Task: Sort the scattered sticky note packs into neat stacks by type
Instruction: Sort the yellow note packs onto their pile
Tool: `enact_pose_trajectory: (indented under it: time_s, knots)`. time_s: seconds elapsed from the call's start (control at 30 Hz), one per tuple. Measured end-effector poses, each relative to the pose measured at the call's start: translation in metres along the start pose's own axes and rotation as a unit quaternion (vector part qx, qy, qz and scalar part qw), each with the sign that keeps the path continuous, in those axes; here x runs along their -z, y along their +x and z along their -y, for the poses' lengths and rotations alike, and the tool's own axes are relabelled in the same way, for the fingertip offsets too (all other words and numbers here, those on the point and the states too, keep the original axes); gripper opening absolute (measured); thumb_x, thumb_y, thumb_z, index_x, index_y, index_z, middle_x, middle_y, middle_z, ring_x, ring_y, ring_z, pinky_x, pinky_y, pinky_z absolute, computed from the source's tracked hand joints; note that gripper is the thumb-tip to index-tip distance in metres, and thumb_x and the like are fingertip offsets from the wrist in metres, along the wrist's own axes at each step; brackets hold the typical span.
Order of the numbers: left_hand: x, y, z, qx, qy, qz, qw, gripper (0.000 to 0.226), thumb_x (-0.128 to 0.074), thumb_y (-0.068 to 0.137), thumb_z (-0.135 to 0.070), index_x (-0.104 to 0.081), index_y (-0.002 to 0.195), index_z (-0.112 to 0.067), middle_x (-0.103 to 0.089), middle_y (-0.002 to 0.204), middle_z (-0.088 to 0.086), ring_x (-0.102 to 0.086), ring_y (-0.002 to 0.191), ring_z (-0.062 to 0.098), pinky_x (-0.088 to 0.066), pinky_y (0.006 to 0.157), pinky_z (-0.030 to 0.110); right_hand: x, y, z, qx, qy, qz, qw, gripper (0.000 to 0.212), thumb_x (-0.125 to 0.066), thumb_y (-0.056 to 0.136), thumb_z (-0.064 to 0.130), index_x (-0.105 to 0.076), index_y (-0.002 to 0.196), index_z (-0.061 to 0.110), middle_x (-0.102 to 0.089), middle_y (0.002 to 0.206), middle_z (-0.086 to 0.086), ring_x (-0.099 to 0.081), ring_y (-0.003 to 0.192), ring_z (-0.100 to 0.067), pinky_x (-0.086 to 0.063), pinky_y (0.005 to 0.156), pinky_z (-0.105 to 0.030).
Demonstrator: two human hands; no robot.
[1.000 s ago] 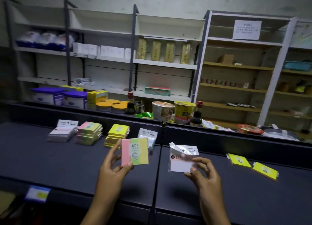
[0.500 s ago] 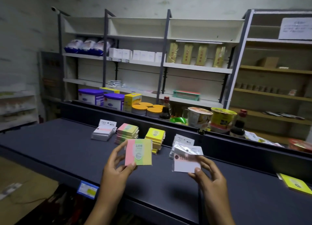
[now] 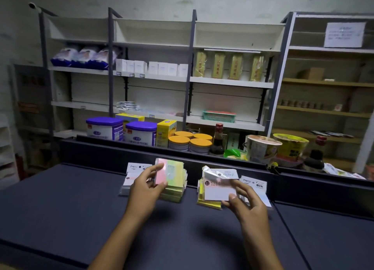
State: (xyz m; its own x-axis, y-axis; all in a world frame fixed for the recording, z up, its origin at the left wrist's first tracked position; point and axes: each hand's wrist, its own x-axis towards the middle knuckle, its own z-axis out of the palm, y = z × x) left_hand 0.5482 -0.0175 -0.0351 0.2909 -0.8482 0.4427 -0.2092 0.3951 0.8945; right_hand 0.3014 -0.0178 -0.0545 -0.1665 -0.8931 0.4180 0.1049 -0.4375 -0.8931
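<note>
A dim storeroom: metal shelving lines the back wall, and a dark desk fills the foreground, with a raised ledge along its far edge. Behind the ledge stand two purple-lidded tubs, a yellow box, orange-lidded tins, a dark sauce bottle and two instant noodle bowls. The left hand holds a pink, green and yellow pack between thumb and curled fingers, tilted up toward the camera and printed with "2209". This pack sits directly above a stack of matching multicolour packs on the desk; whether it touches the stack cannot be told. Just left of that stack, partly hidden by the left hand, lies a stack of white-labelled packs. The right hand pinches a white pack in a clear wrapper, thumb on its lower front edge and fingers behind; the wrapper's top is crumpled. The white pack is held in front of a stack of yellow packs, which rests on the desk and shows below and left of it. Further white-labelled packs lie just right of the yellow stack, behind the right hand's fingers. All four stacks stand in a row near the ledge. The picture is slightly blurred around both hands.
</note>
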Motion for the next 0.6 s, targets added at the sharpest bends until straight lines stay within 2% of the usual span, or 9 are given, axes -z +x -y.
enact_pose_trajectory:
  time_s: [0.17, 0.27, 0.37, 0.47, 0.53, 0.6]
  knots:
    - [0.006, 0.055, 0.018, -0.003, 0.086, 0.051, 0.995, 0.045, -0.074, 0.083, -0.006, -0.063, 0.123, -0.024, -0.067, 0.117, -0.001, -0.062, 0.097, 0.005, -0.046, 0.074, 0.006, -0.031, 0.017, -0.002, 0.007, -0.021, -0.015, 1.0, 0.033, -0.062, 0.094, 0.007, -0.071, 0.108, 0.036, -0.068, 0.111, 0.009, -0.075, 0.081, -0.021, -0.058, 0.066, -0.02]
    - [0.003, 0.077, 0.028, 0.013, 0.111, 0.082, 0.99, 0.047, -0.075, 0.083, -0.009, -0.062, 0.126, -0.023, -0.067, 0.12, 0.002, -0.062, 0.103, 0.011, -0.048, 0.081, 0.017, -0.041, 0.025, -0.003, 0.005, -0.025, -0.019, 0.999, 0.033, -0.061, 0.094, 0.005, -0.07, 0.109, 0.033, -0.067, 0.113, 0.007, -0.075, 0.079, -0.02, -0.057, 0.063, -0.019]
    - [-0.003, 0.092, 0.038, 0.016, 0.143, 0.111, 0.983, 0.048, -0.073, 0.085, -0.013, -0.06, 0.13, -0.023, -0.065, 0.125, 0.002, -0.059, 0.106, 0.011, -0.048, 0.082, 0.019, -0.045, 0.03, -0.002, 0.003, -0.03, -0.019, 0.999, 0.031, -0.061, 0.094, 0.006, -0.07, 0.11, 0.032, -0.066, 0.115, 0.006, -0.075, 0.079, -0.019, -0.056, 0.063, -0.017]
    - [-0.008, 0.1, 0.047, 0.01, 0.189, 0.128, 0.974, 0.046, -0.072, 0.087, -0.018, -0.059, 0.132, -0.022, -0.063, 0.128, 0.003, -0.058, 0.112, 0.014, -0.048, 0.094, 0.027, -0.044, 0.035, -0.002, 0.002, -0.032, -0.024, 0.999, 0.031, -0.061, 0.094, 0.005, -0.07, 0.11, 0.03, -0.066, 0.114, 0.005, -0.075, 0.08, -0.018, -0.057, 0.065, -0.018]
    - [-0.011, 0.103, 0.053, 0.003, 0.24, 0.132, 0.962, 0.044, -0.068, 0.09, -0.025, -0.057, 0.133, -0.023, -0.062, 0.127, 0.004, -0.054, 0.117, 0.019, -0.045, 0.101, 0.034, -0.042, 0.036, -0.002, 0.0, -0.031, -0.024, 0.999, 0.031, -0.061, 0.094, 0.005, -0.069, 0.111, 0.029, -0.066, 0.113, 0.005, -0.074, 0.081, -0.018, -0.057, 0.065, -0.019]
    - [-0.014, 0.104, 0.057, -0.018, 0.32, 0.129, 0.938, 0.043, -0.062, 0.093, -0.032, -0.054, 0.135, -0.026, -0.057, 0.128, 0.004, -0.043, 0.122, 0.02, -0.038, 0.104, 0.034, -0.038, 0.038, -0.002, -0.004, -0.033, -0.024, 0.999, 0.031, -0.06, 0.094, 0.004, -0.069, 0.112, 0.028, -0.067, 0.112, 0.004, -0.074, 0.081, -0.018, -0.058, 0.065, -0.02]
